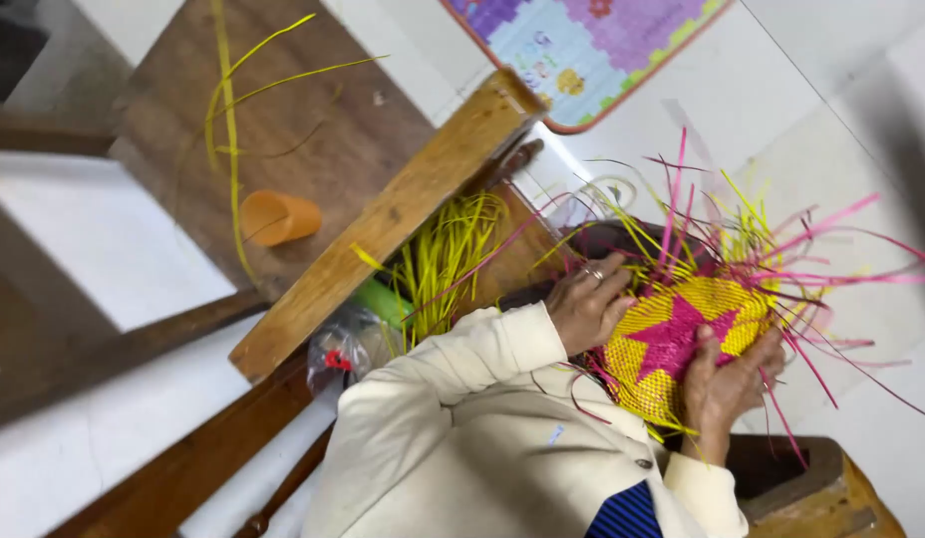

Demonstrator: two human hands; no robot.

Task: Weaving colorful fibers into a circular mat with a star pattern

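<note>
A round woven piece (672,344) of yellow strips with a pink star in its middle sits between my two hands, above my cream jacket. Loose yellow and pink strip ends (762,249) stick out all around its rim. My left hand (585,302), with a ring on one finger, grips the piece's left edge. Gripping the lower right edge is my right hand (724,387), its thumb lying on the woven face by the star. Both sleeves are cream.
A bundle of yellow-green strips (443,254) lies left of my hands beside a slanted wooden beam (383,224). An orange cup (278,217) and loose yellow strips (228,120) rest on a wooden surface. A colourful mat (582,50) lies on the white floor. A wooden block (811,488) sits at bottom right.
</note>
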